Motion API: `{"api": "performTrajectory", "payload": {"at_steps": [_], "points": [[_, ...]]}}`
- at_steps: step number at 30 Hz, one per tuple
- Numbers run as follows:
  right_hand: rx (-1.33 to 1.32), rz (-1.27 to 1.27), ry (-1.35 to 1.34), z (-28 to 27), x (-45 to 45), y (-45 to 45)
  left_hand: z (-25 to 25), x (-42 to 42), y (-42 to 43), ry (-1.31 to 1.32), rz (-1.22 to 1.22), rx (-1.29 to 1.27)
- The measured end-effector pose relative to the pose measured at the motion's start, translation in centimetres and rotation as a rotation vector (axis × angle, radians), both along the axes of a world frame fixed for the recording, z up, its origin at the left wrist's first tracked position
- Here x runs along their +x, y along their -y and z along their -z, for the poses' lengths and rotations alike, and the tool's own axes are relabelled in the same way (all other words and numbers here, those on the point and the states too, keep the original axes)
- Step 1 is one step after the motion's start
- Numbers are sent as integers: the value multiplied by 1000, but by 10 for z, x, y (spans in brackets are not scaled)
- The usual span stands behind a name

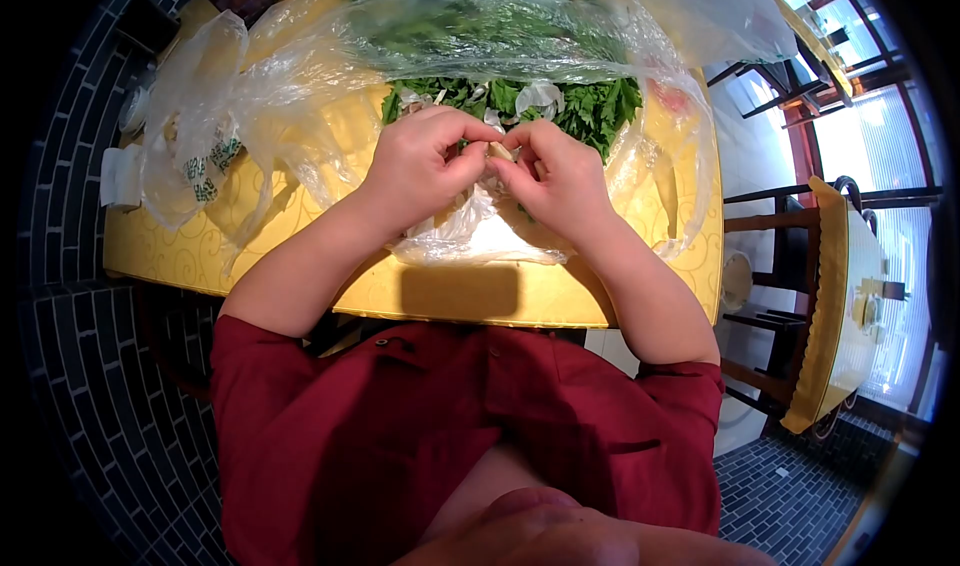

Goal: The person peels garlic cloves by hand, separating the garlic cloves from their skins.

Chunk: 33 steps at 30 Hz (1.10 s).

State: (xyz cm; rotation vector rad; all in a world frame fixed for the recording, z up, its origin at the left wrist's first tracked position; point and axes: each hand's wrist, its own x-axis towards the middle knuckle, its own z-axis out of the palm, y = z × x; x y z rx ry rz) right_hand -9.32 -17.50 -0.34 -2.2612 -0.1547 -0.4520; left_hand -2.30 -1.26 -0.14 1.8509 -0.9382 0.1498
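My left hand (422, 163) and my right hand (560, 174) meet over the front of the table, fingertips almost touching. Between their thumbs and forefingers is a small pale garlic clove (499, 151), pinched from both sides. Leafy green herbs (605, 109) lie just beyond the hands, with white papery scraps (540, 96) on top. Below the hands, a crumpled clear plastic bag (470, 236) is spread near the table edge. The other fingers of both hands are curled in, and part of the clove is hidden by them.
A large clear plastic bag (480, 31) covers more greens across the yellow-clothed table (300, 256). At the left lies another plastic bag with green print (210, 166), beside a white box (121, 176). A second table (835, 306) and chairs stand at the right.
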Motion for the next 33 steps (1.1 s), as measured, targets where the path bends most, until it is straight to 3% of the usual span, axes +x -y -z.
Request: {"api": "performTrajectory", "payload": {"at_steps": [11,17,20,27,30,33], "points": [[17,-51,-16,0,-1,2,-2,0,-3,19,10,74],[78,-42,-50,-8,-3,1,5,7,-2,217,15,114],[262,-55,34,4,-1,2,-2,5,-3,141,-106,149],[553,-149,-188,-5,-2,9,-10,17,-7,27,-185,113],[610,-156,-249,-5,0,8,-6,21,-10,245,-49,160],[685,-164,-301,-3,2,7,0,22,-8,285,-3,104]]}}
